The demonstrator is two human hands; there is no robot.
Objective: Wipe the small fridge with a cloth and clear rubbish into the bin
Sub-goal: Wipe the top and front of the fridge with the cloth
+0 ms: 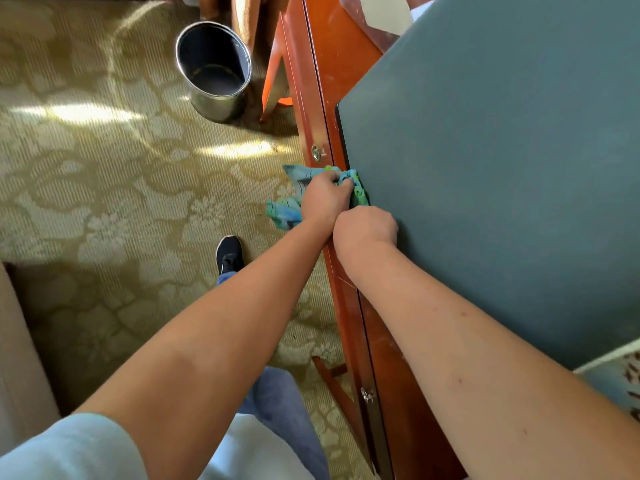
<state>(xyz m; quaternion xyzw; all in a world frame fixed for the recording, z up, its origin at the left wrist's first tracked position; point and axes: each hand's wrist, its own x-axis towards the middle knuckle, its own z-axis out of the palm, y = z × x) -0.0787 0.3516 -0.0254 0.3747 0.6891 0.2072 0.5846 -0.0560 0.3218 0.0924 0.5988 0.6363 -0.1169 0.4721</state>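
- While both bare forearms reach forward over the carpet, the left hand is closed in a fist around one crumpled cloth, blue and green, and presses it against the front left edge of the small fridge.
- The cloth sticks out on both sides of the fist: one flap above the knuckles, one hanging below towards the floor.
- The right hand sits just beside the left, touching its wrist, with its fingers curled over the same fridge edge; whether they grip anything beneath cannot be told.
- One fridge is in view, a flat grey-green top with a dark front rim, set in a reddish wooden cabinet.
- Two metal knobs show on the cabinet front: one just above the cloth, one lower down near the right forearm.
- One bin, a round metal pail with a dark inside, stands on the patterned carpet well apart from the hands, beside the cabinet's far end; it looks to hold nothing.
- One black shoe and one blue-jeaned knee show below the arms.
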